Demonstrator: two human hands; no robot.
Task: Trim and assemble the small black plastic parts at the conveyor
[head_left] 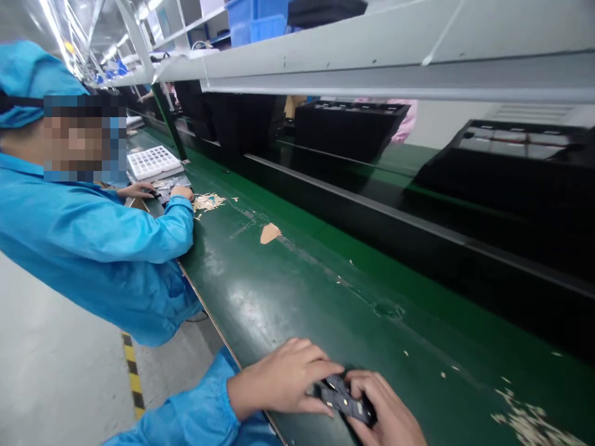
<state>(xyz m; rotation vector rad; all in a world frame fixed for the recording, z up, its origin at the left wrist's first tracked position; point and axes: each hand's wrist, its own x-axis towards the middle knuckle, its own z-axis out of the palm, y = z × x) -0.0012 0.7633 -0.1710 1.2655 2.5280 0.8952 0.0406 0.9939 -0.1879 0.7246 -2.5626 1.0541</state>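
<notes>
Black small part (344, 399) (flat, with pale contacts), pinched between left hand (283, 378) and right hand (385, 412), low over green belt (288, 291). Co-worker's sleeve (139, 232) farther along belt, beside white tray (152, 162).

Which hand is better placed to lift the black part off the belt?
Right hand, probably: its fingers curl over the part on the belt; the left hand meets only its end with fingertips.

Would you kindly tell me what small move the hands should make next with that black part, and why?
Probably slide the black part further onto the green belt: left hand and right hand both pinch it close to the belt's near edge.
</notes>
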